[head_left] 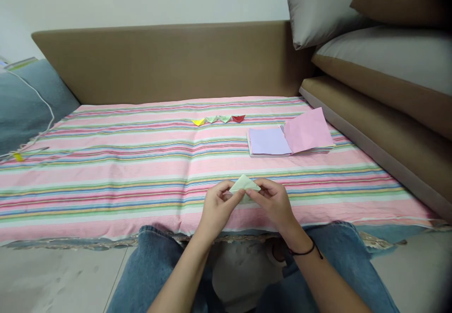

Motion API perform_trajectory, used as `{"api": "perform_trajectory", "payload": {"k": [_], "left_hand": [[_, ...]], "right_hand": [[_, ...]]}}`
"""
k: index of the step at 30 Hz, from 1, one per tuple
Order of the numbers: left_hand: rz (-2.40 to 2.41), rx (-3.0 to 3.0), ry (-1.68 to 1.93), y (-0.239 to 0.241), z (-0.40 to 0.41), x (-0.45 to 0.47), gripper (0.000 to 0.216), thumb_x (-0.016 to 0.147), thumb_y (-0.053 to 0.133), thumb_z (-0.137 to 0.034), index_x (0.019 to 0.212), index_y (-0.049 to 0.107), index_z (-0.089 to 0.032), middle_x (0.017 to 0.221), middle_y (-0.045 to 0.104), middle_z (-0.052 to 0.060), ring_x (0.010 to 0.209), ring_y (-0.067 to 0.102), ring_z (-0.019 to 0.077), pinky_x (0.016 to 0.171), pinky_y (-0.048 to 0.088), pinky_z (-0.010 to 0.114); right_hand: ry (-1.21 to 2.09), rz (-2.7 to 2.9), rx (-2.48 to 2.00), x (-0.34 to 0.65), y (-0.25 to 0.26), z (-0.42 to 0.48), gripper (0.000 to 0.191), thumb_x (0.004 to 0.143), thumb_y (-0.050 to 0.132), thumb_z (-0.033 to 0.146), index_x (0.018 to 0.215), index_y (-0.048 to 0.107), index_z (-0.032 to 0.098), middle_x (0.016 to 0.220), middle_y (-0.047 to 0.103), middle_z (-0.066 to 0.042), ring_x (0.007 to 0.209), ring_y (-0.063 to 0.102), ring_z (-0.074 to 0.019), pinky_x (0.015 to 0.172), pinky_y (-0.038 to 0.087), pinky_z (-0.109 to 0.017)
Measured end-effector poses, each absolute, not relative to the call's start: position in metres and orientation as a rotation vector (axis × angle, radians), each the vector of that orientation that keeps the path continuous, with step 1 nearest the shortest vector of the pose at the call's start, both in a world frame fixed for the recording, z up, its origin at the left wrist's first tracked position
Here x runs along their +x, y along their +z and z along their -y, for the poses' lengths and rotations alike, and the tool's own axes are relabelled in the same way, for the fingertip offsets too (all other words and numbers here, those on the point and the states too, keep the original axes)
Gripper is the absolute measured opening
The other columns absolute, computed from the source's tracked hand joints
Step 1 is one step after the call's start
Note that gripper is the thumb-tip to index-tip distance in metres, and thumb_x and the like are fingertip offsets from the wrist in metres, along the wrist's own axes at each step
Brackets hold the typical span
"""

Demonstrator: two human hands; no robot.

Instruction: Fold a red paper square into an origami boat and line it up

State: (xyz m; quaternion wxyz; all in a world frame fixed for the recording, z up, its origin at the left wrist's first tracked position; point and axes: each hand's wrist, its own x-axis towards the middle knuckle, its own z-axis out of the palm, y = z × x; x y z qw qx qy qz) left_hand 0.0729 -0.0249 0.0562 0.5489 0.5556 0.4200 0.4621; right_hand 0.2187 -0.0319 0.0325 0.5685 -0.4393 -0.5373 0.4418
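Note:
A pale green folded paper piece, triangular in shape, is pinched between both my hands just above the striped cloth. My left hand grips its left corner with thumb and fingers. My right hand grips the right corner; a dark band sits on that wrist. Farther back on the cloth lies a short row of small folded paper shapes: a yellow one, two pale green ones and a red one.
A stack of square paper sheets with a pink sheet lifted over it lies to the right. Brown cushions and grey pillows stand at the right, a brown backrest behind, a blue blanket with a white cable at left. My jeans-clad knees are below.

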Motion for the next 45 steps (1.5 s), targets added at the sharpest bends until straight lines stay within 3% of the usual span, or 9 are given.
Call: {"api": "perform_trajectory", "payload": {"k": [7, 16, 23, 28, 36, 40, 43, 45], "left_hand": [[-1.0, 1.323, 0.973, 0.06, 0.019, 0.065, 0.018, 0.075, 0.062, -0.033, 0.077, 0.07, -0.016, 0.064, 0.061, 0.002, 0.056, 0.05, 0.0114, 0.055, 0.041, 0.022], [-1.03, 1.338, 0.946, 0.062, 0.016, 0.06, 0.021, 0.074, 0.063, -0.034, 0.074, 0.069, -0.014, 0.063, 0.059, 0.001, 0.056, 0.048, 0.0098, 0.052, 0.04, 0.021], [-0.98, 1.243, 0.954, 0.054, 0.021, 0.07, 0.028, 0.071, 0.066, -0.033, 0.091, 0.057, -0.016, 0.063, 0.055, -0.002, 0.055, 0.048, 0.0092, 0.047, 0.04, 0.019], [-1.012, 1.226, 1.036, 0.052, 0.022, 0.074, 0.031, 0.066, 0.071, -0.026, 0.088, 0.051, -0.017, 0.055, 0.046, -0.008, 0.047, 0.038, 0.005, 0.043, 0.03, 0.016], [-1.092, 1.415, 1.061, 0.05, 0.017, 0.067, 0.018, 0.072, 0.066, -0.029, 0.083, 0.064, -0.015, 0.059, 0.048, -0.004, 0.054, 0.04, 0.0071, 0.05, 0.032, 0.019], [-1.121, 1.492, 1.051, 0.056, 0.017, 0.063, 0.019, 0.076, 0.062, -0.033, 0.077, 0.066, -0.014, 0.057, 0.051, -0.002, 0.053, 0.042, 0.0078, 0.049, 0.032, 0.019], [-1.048, 1.419, 1.032, 0.061, 0.018, 0.061, 0.02, 0.076, 0.063, -0.032, 0.085, 0.067, -0.015, 0.051, 0.053, -0.003, 0.05, 0.048, 0.0086, 0.049, 0.038, 0.019], [-0.98, 1.367, 1.059, 0.063, 0.02, 0.06, 0.021, 0.073, 0.066, -0.028, 0.09, 0.068, -0.016, 0.06, 0.062, 0.0, 0.056, 0.056, 0.0105, 0.055, 0.045, 0.02]], "right_hand": [[1.048, 1.242, -1.057, 0.224, 0.039, 0.032, 0.013, 0.074, 0.066, 0.031, 0.075, 0.067, 0.018, 0.073, 0.066, -0.004, 0.066, 0.06, -0.0178, 0.057, 0.048, -0.027], [1.106, 1.281, -1.059, 0.231, 0.045, 0.032, 0.02, 0.075, 0.065, 0.037, 0.071, 0.07, 0.017, 0.066, 0.068, -0.003, 0.062, 0.064, -0.0185, 0.057, 0.052, -0.027], [1.049, 1.243, -1.14, 0.228, 0.042, 0.032, 0.024, 0.073, 0.066, 0.041, 0.066, 0.068, 0.017, 0.058, 0.065, -0.002, 0.054, 0.061, -0.0167, 0.052, 0.051, -0.026], [1.042, 1.227, -1.144, 0.224, 0.041, 0.033, 0.023, 0.073, 0.066, 0.039, 0.066, 0.067, 0.017, 0.056, 0.063, -0.001, 0.052, 0.059, -0.0151, 0.051, 0.049, -0.025], [0.797, 1.333, -1.179, 0.224, 0.041, 0.032, 0.02, 0.075, 0.064, 0.032, 0.063, 0.065, 0.016, 0.056, 0.055, 0.0, 0.051, 0.05, -0.0116, 0.046, 0.041, -0.022], [0.942, 1.285, -1.157, 0.225, 0.042, 0.034, 0.018, 0.078, 0.062, 0.032, 0.071, 0.068, 0.017, 0.047, 0.054, 0.003, 0.043, 0.05, -0.0108, 0.043, 0.044, -0.022], [1.033, 1.262, -1.063, 0.226, 0.043, 0.035, 0.015, 0.077, 0.063, 0.031, 0.076, 0.07, 0.018, 0.066, 0.069, -0.003, 0.058, 0.064, -0.0161, 0.056, 0.056, -0.027], [1.017, 1.271, -1.019, 0.226, 0.043, 0.035, 0.014, 0.076, 0.064, 0.029, 0.083, 0.071, 0.019, 0.078, 0.072, -0.005, 0.068, 0.068, -0.019, 0.064, 0.058, -0.03]]}}
